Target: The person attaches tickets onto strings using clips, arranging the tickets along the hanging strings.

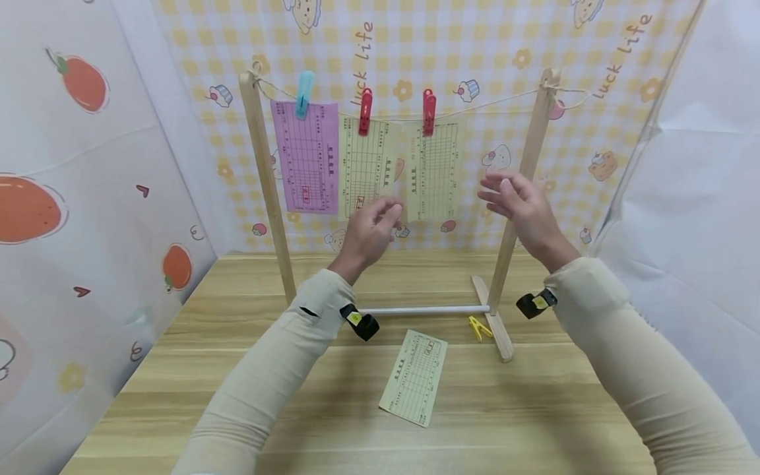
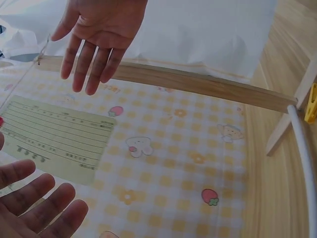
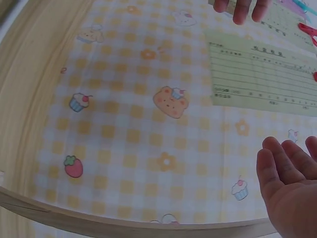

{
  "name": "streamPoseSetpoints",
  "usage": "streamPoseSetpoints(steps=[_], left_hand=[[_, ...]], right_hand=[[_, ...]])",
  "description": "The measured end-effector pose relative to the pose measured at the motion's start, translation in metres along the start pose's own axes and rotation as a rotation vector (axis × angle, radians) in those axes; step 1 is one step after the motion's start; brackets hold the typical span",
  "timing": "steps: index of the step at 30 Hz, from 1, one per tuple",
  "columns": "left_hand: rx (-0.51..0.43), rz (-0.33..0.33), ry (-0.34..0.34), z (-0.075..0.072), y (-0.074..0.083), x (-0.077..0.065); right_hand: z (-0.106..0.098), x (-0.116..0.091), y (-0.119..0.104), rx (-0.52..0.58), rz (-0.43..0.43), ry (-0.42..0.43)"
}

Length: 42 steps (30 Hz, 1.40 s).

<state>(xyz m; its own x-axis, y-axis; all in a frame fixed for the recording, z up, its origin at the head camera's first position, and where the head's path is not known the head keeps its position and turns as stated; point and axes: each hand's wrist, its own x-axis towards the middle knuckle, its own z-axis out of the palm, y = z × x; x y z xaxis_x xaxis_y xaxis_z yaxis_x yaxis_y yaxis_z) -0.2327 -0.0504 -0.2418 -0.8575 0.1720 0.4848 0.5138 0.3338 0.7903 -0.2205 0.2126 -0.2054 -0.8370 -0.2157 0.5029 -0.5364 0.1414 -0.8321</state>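
My left hand (image 1: 369, 232), fingers loosely bent and holding nothing, is in front of the middle yellow-green paper slip (image 1: 371, 158) and overlaps its lower corner in the head view. My right hand (image 1: 522, 210) hovers empty by the right post, its fingers relaxed. Another yellow-green slip (image 1: 436, 171) hangs between the hands under a red clothespin (image 1: 429, 113). A second red clothespin (image 1: 365, 113) grips the middle slip on the string, and a light blue clothespin (image 1: 305, 94) holds a purple slip (image 1: 305, 158) at the left.
The string (image 1: 493, 102) runs between two wooden posts, left post (image 1: 265, 178) and right post (image 1: 528, 171). A white rod (image 1: 427, 309) joins them low down. On the table (image 1: 237, 402) lie a yellow-green slip (image 1: 414, 378) and a yellow clothespin (image 1: 479, 328) beside the right foot.
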Motion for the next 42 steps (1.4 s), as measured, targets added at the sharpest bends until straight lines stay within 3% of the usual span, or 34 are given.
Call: streamPoseSetpoints(steps=[15,23,28,35,42], left_hand=[[0.064,-0.039,-0.121,0.009,-0.027,-0.014],[0.069,-0.057,-0.14,0.012,-0.04,-0.021],[0.142,-0.065,-0.167,0.016,-0.05,-0.026],[0.218,-0.096,-0.261,0.023,-0.064,-0.033],[0.264,-0.13,-0.339,0.029,-0.072,-0.039]], right_hand=[[-0.003,-0.013,0.033,-0.118,0.117,-0.087],[-0.001,-0.024,0.06,-0.157,0.153,-0.096],[0.0,-0.032,0.077,-0.205,0.195,-0.093],[0.0,-0.043,0.099,-0.224,0.265,-0.099],[0.0,-0.056,0.115,-0.31,0.347,-0.124]])
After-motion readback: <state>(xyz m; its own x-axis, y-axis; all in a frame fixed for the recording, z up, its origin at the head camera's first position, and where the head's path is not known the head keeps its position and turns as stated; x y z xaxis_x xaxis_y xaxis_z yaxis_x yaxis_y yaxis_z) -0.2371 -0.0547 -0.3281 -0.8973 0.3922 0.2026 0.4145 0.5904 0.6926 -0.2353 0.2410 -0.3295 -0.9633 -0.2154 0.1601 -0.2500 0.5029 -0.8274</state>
